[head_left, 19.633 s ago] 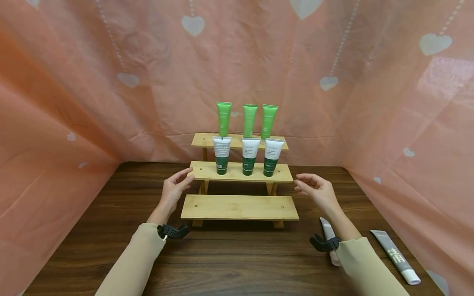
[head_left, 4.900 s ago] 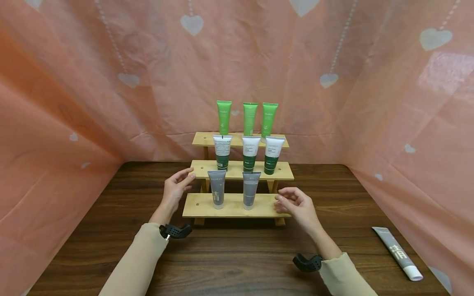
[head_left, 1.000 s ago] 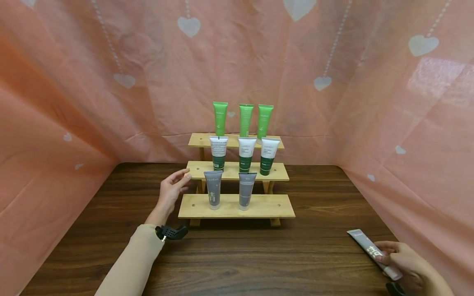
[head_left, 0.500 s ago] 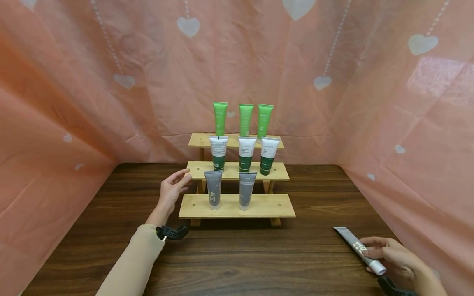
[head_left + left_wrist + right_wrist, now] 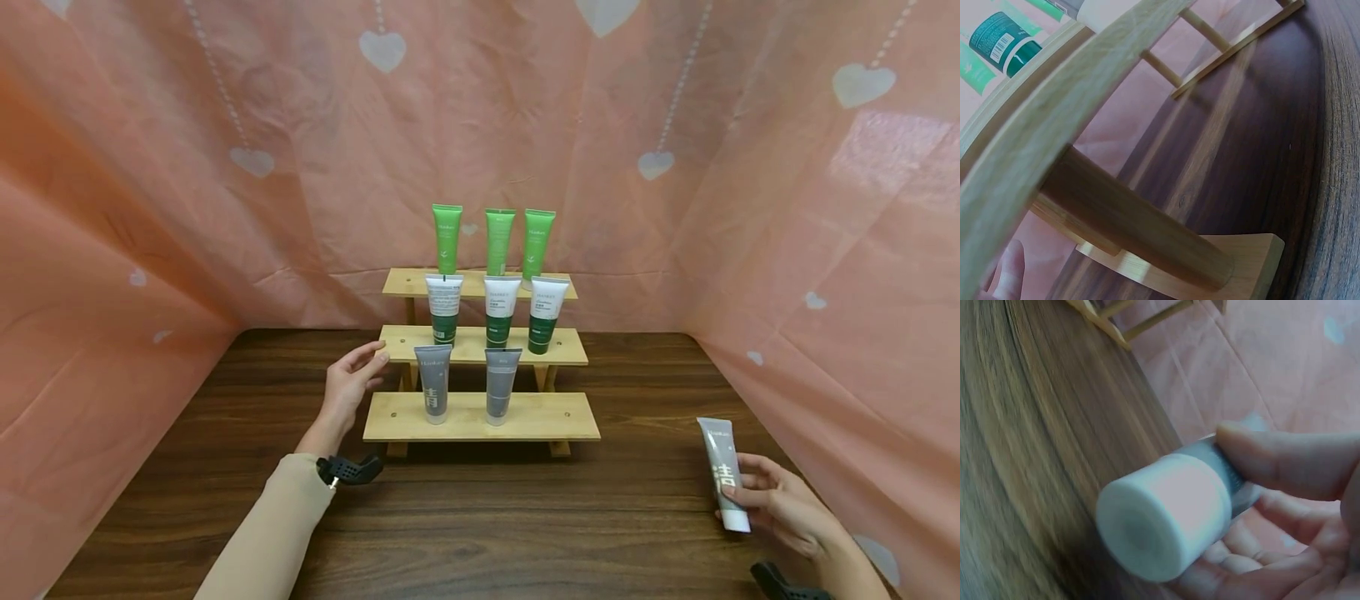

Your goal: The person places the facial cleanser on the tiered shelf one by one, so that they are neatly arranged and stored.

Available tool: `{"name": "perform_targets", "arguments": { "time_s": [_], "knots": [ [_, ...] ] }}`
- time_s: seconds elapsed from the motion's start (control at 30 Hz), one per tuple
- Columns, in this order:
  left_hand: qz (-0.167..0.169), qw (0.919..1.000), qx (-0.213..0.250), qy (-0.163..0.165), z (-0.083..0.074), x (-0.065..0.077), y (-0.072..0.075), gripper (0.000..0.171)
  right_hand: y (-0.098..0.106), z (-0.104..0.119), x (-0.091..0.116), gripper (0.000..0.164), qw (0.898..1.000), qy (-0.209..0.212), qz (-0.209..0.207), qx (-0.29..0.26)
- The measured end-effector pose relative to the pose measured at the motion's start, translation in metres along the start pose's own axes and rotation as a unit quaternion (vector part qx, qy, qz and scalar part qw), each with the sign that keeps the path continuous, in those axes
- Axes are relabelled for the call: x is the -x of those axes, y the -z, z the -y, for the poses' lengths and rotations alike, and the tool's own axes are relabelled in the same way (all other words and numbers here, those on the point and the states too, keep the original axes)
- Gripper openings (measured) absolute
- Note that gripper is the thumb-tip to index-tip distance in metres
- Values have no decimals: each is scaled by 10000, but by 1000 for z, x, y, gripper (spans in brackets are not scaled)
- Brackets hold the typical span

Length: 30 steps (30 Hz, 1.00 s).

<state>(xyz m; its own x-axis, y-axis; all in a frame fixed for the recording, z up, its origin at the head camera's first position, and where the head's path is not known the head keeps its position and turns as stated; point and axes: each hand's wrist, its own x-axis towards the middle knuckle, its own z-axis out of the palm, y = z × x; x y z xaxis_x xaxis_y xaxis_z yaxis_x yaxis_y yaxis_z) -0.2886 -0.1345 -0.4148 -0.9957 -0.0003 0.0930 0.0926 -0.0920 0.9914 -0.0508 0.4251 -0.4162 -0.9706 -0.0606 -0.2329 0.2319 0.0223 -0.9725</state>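
In the head view my right hand (image 5: 787,504) holds a grey cosmetic tube (image 5: 723,467) above the table at the right, nearly upright, white cap down. The right wrist view shows its white cap (image 5: 1166,515) close up, thumb on one side and fingers on the other. My left hand (image 5: 351,385) grips the left end of the middle tier of a three-tier wooden display stand (image 5: 480,429). Two grey tubes, one at the left (image 5: 433,383) and one in the middle (image 5: 501,385), stand caps down on the bottom tier; bare wood lies right of them.
Three white-and-green tubes (image 5: 500,312) stand on the middle tier, and three light green tubes (image 5: 498,242) on the top one. The stand rests on a dark wooden table (image 5: 480,517). Pink curtains (image 5: 322,167) with white hearts enclose the back and sides.
Two grey tubes have come onto the bottom tier since the oldest frame. My right hand has picked up the third from the table and turned it more upright. My left hand stays at the stand.
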Motion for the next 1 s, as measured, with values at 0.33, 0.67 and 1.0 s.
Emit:
{"name": "perform_targets", "arguments": {
  "time_s": [0.33,0.67,1.0],
  "knots": [
    [-74,9999,115,-10,0,1,0,50,-33,19,-13,46,9914,781,-1009,302],
    [-63,9999,135,55,-1,2,-1,49,-75,31,-29,46,9726,2041,-1065,308],
    [-75,10000,43,7,-1,1,-1,48,-116,56,-42,38,9600,2625,-971,87]
  ]
}}
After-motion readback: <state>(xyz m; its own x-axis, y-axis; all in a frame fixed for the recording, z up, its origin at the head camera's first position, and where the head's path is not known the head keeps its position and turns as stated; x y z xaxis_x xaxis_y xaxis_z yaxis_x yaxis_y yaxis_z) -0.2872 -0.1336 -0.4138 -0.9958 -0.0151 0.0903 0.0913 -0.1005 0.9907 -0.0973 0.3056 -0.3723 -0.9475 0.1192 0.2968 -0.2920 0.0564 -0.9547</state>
